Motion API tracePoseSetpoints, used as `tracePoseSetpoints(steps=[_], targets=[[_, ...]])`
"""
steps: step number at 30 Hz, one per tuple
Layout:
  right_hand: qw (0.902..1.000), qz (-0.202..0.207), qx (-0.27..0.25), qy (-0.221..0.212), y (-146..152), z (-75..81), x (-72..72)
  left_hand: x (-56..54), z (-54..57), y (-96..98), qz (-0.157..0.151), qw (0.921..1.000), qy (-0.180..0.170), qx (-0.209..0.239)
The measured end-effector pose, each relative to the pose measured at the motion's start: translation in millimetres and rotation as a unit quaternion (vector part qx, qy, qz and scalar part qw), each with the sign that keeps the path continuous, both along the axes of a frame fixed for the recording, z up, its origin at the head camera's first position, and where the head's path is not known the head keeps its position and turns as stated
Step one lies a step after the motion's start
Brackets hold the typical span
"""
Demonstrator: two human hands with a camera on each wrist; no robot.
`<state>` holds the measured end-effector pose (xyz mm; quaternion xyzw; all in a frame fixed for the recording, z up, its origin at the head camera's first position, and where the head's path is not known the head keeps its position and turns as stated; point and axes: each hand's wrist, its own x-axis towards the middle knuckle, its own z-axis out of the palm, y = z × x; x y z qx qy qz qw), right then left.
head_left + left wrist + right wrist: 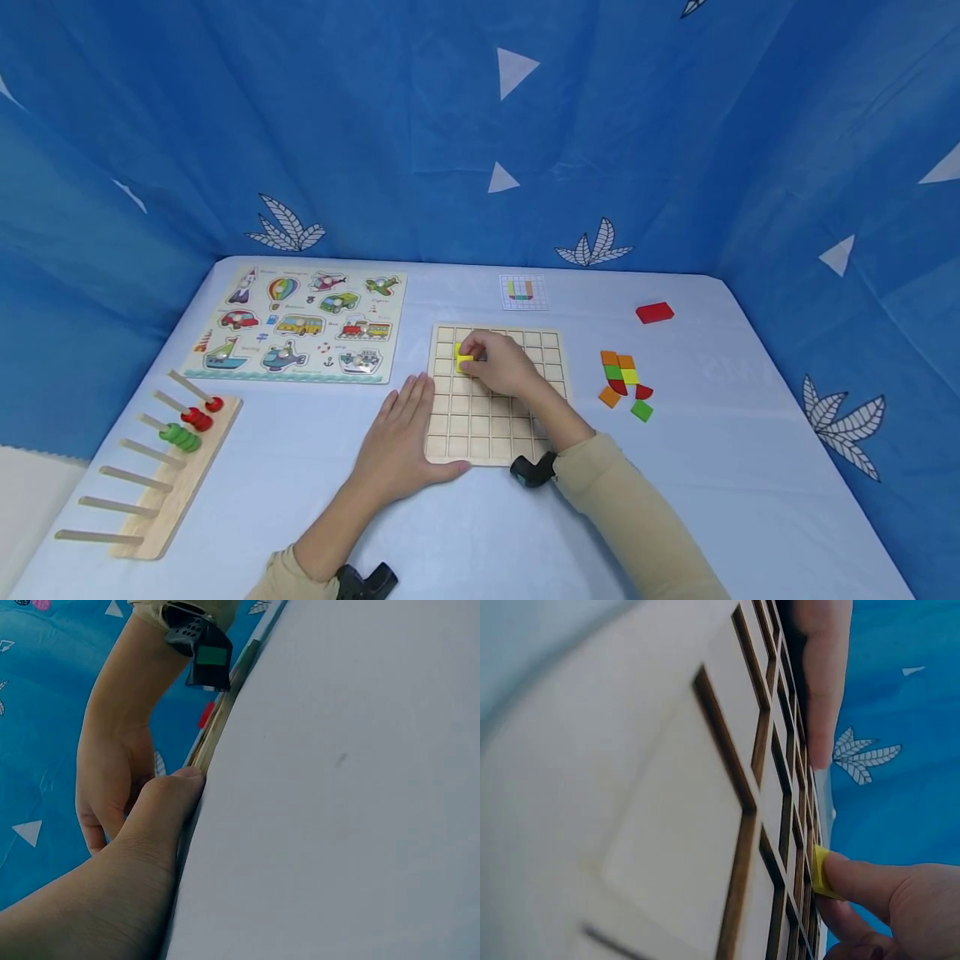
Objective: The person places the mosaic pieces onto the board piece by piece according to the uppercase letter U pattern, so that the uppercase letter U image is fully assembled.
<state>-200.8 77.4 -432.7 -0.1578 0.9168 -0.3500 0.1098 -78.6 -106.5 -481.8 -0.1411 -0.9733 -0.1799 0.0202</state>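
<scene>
The right hand pinched a yellow piece at the upper left of the wooden grid board; the left hand, fingers straight, braced the board's left side. Loose coloured pieces lay to the right on the table.

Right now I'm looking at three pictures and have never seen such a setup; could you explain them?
These are a person's two bare hands, with no robot arm. The wide picture comes from a head-worn camera; the other two come from wrist cameras. The right hand pinches a yellow piece at a wooden grid board. The left hand rests by the board's left edge. The white table also holds a vehicle puzzle, bead rack, pattern card, red object and small coloured pieces.
</scene>
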Motion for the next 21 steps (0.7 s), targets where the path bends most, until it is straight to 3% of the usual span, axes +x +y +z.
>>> tracePoseSetpoints(steps=[14,21], targets=[[0.9994,0.018,0.01,0.028,-3.5,-0.7,3.7,0.0,1.7,0.2,-0.001,1.0,0.0,-0.006],[0.998,0.02,0.042,0.043,-2.8,0.6,5.5,0.4,1.9,0.1,-0.001,1.0,0.001,-0.006]])
